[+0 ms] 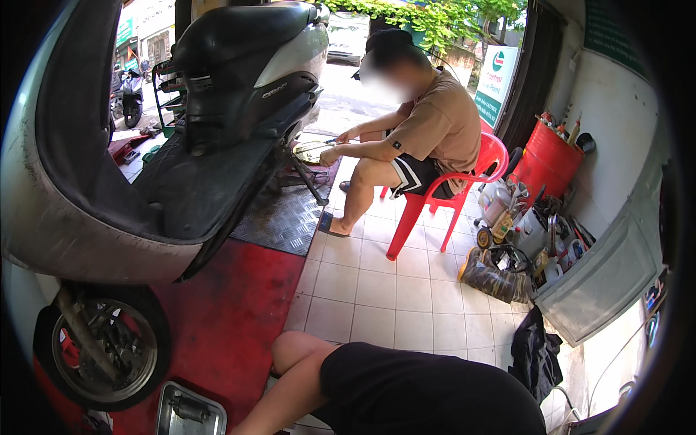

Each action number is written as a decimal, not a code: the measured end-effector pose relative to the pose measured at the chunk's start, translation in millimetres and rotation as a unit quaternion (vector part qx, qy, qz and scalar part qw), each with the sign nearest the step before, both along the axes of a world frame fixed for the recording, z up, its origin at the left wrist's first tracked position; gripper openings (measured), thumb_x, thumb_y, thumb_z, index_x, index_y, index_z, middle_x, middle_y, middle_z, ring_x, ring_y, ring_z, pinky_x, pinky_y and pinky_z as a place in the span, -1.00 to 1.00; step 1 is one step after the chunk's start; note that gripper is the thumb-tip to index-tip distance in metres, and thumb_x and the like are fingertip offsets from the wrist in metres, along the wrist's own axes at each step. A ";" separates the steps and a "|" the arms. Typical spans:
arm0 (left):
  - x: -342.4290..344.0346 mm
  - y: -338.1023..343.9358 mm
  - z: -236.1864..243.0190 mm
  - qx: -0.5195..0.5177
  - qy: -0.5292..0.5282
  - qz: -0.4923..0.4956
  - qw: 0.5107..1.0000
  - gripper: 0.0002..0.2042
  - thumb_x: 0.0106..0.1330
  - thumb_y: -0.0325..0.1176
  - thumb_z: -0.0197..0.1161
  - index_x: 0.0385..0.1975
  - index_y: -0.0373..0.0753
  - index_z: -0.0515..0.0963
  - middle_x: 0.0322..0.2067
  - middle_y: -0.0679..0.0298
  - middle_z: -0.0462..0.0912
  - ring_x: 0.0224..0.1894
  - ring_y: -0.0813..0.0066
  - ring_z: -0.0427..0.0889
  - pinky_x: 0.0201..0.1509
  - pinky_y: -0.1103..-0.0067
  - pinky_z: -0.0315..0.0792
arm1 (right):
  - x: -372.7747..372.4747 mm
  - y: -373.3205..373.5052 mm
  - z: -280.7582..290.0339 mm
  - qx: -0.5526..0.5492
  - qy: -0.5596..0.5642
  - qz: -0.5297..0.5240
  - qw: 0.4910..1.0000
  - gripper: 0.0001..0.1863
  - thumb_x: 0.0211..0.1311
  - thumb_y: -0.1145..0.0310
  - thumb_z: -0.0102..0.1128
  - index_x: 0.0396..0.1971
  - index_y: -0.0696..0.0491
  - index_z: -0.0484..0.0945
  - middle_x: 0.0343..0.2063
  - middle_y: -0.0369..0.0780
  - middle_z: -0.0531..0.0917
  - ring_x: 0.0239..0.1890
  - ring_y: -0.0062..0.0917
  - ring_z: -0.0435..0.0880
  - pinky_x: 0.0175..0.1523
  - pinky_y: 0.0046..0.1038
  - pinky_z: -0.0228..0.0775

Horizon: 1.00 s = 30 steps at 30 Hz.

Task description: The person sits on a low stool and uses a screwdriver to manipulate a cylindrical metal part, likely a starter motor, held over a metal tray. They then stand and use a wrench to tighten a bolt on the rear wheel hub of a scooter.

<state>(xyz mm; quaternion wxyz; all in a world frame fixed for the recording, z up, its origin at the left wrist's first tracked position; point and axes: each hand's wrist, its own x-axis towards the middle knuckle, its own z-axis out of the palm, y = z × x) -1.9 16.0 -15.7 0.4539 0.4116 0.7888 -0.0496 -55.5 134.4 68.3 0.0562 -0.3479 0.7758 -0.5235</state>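
Found neither own hand in frame, L or R; couldn't tell if spread, narrow or holding sth. Saw just a bare limb at btm ctr, running off the lower edge, w/ dark clothing to its right; couldn't say for sure if arm or leg.

Right beside that limb, at btm L of ctr, found a metal tray w/ a dark part lying inside, prob. the main thing in work; couldn't ID it. Judged best for good handling: setting loose bits in the tray, not on the red mat; leaving the tray flat, within easy reach; keeping fingers clear of the front wheel, lower L of frame; looking straight down before gripping anything.

Farther out, saw the scooter filling the upper L. At upper ctr, noted a co-worker seated on a red chair, w/ both hands nr the scooter's rear, on sth thin; couldn't make out more. Along the R side, saw camo boots on the tiles, a red drum above, and a black cloth or bag lower R.
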 end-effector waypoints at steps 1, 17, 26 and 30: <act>3.6 -4.6 -1.1 0.017 0.003 0.011 1.000 -0.26 0.37 0.12 0.11 0.37 -0.31 0.19 0.35 -0.05 0.27 0.40 0.06 0.25 0.45 0.33 0.20 | 2.0 6.1 7.6 0.021 0.006 0.007 1.000 -0.62 0.32 0.09 0.12 -0.40 0.14 0.64 -0.48 0.05 0.66 -0.36 -0.01 0.65 -0.23 -0.07 0.45; 6.1 25.3 -7.1 0.034 0.041 0.034 0.998 -0.40 0.22 0.04 0.30 0.17 -0.23 0.47 0.30 0.08 0.33 0.31 0.16 0.40 0.24 0.19 0.42 | -8.0 34.6 24.3 0.102 -0.074 -0.044 0.991 -0.70 0.43 0.22 0.13 -0.22 0.18 0.61 -0.63 -0.12 0.62 -0.55 -0.55 0.64 -0.39 -0.41 0.47; 19.3 -12.5 32.2 0.066 0.112 0.133 0.983 -0.61 0.23 -0.19 0.30 0.01 -0.22 0.60 0.04 0.16 0.61 0.09 0.26 0.59 0.06 0.31 0.44 | -26.6 24.7 46.2 0.063 0.017 -0.176 0.982 -0.78 0.16 0.35 0.43 -0.36 0.20 0.64 -0.63 -0.21 0.63 -0.59 -0.67 0.54 -0.45 -0.54 0.39; 12.4 -10.7 41.7 0.093 0.081 0.128 0.984 -0.49 0.20 -0.09 0.33 0.03 -0.35 0.54 0.02 0.09 0.58 0.09 0.18 0.57 0.14 0.27 0.44 | -59.0 44.1 39.0 0.081 0.009 -0.224 0.971 -0.85 0.12 0.42 0.40 -0.39 0.16 0.64 -0.70 -0.20 0.58 -0.66 -0.54 0.49 -0.48 -0.50 0.33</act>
